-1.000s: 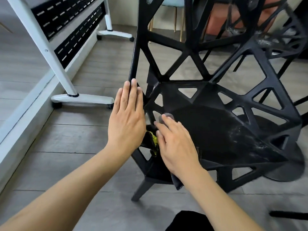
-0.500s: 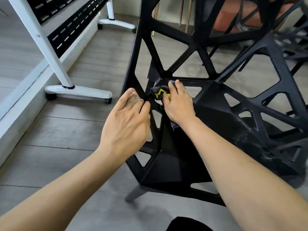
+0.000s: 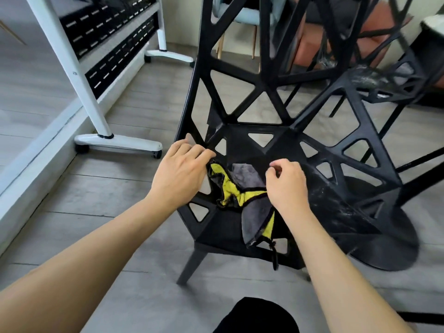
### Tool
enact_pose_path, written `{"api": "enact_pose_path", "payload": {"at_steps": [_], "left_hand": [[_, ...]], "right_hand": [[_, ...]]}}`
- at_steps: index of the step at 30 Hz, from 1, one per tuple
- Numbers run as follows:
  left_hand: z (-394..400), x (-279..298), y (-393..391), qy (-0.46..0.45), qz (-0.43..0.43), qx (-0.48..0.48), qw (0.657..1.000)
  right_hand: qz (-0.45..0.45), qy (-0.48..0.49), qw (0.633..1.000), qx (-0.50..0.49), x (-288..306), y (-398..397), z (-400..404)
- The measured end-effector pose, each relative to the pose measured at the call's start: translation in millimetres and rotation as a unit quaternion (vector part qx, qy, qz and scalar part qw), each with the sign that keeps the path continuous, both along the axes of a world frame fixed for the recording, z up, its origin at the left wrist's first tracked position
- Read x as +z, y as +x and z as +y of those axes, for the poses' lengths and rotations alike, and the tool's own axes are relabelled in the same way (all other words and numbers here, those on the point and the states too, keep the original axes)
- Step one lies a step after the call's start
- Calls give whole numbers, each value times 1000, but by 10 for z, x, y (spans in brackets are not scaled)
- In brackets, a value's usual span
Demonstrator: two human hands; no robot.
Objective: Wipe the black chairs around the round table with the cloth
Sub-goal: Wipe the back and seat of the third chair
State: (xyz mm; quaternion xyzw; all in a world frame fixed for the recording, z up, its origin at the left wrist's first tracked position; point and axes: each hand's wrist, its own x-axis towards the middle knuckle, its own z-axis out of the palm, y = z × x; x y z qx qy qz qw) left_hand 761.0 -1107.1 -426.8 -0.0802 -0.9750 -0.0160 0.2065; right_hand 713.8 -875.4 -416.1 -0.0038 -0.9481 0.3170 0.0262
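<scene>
Half a second on, the cloth [image 3: 242, 188] has dropped from the seat's back corner and lies crumpled on the black chair [image 3: 310, 150] seat, between both hands. At left stands a white wheeled table leg [image 3: 96, 111]. Next, the left hand [image 3: 180, 174] rests its loosely bent fingers on the seat's left rim. Beside it, the right hand [image 3: 287, 186] pinches the cloth's grey-and-yellow edge, fingers curled.
</scene>
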Motion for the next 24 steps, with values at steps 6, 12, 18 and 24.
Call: {"api": "enact_pose_path", "payload": {"at_steps": [6,12,18,24], "left_hand": [[730,16,160,94,-134,-128,978],[643,52,152,-38,-206,-36,977],[431,-63,16,-76,-94,-42,992],[586,494,53,110,7,-68,992]], "right_hand": [[-159,96,982,15,43,0,52],[-194,10,974,117,208,90,305],[-212,32,969,119,195,190,378],[-104,22,988,109,9,303,356]]}}
